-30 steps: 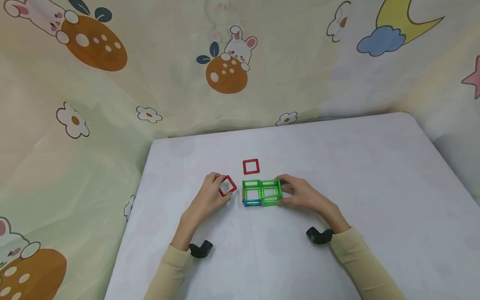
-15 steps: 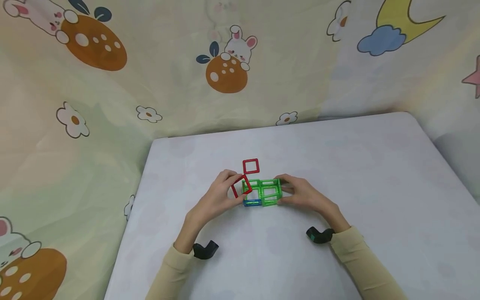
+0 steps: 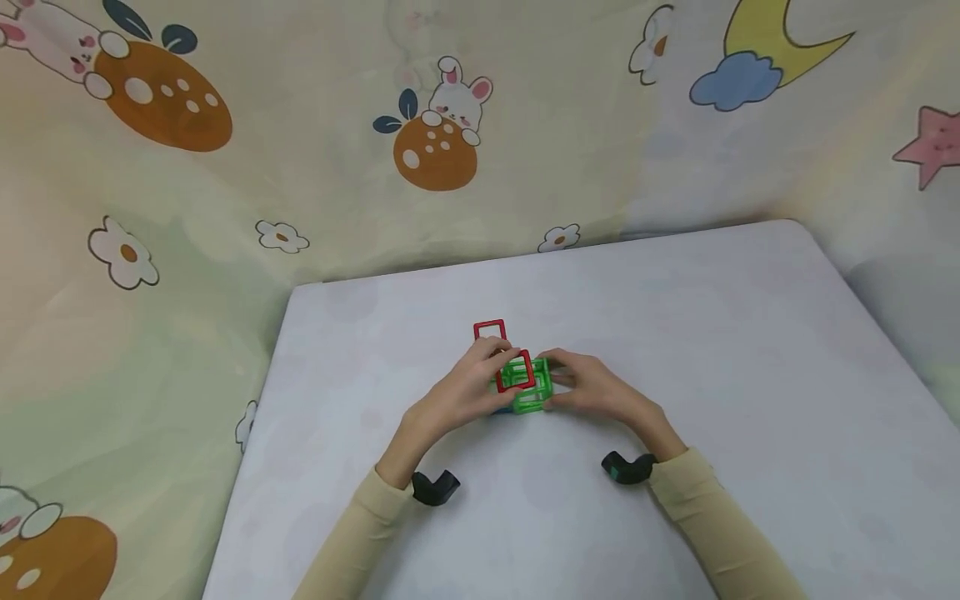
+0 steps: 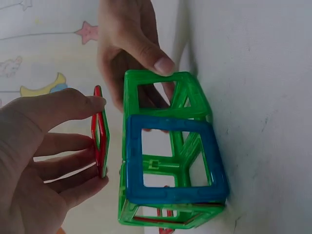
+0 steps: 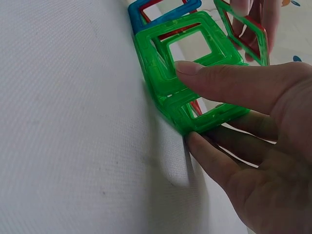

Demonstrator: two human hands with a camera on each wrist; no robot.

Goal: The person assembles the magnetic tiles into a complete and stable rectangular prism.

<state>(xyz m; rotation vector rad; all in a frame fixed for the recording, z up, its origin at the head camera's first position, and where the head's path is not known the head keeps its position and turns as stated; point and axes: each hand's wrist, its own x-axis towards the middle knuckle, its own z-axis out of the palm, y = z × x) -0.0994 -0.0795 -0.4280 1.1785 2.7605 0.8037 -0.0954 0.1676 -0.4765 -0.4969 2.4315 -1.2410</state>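
Observation:
My left hand (image 3: 461,392) pinches a red square magnetic tile (image 3: 529,367) by its edges, thumb on one side and fingers on the other. In the left wrist view this tile (image 4: 100,134) stands a little apart from the open top of a boxy structure of green magnetic tiles (image 4: 130,97). A blue square tile (image 4: 134,161) forms part of one side wall, and some red shows at the far end. My right hand (image 3: 596,387) grips the structure's right end; in the right wrist view its thumb (image 5: 190,68) lies on a green side tile (image 5: 214,29).
Another red square tile (image 3: 489,323) lies flat behind the structure, partly covered by the left hand in the head view. The white tabletop (image 3: 675,308) stretches around them, with a patterned cloth (image 3: 322,150) hanging behind. Black curved wrist pieces (image 3: 435,488) stick out at both cuffs.
My left hand has carried the red tile rightward, from beside the structure to over it. The right hand keeps its hold on the structure. The head view has shifted slightly.

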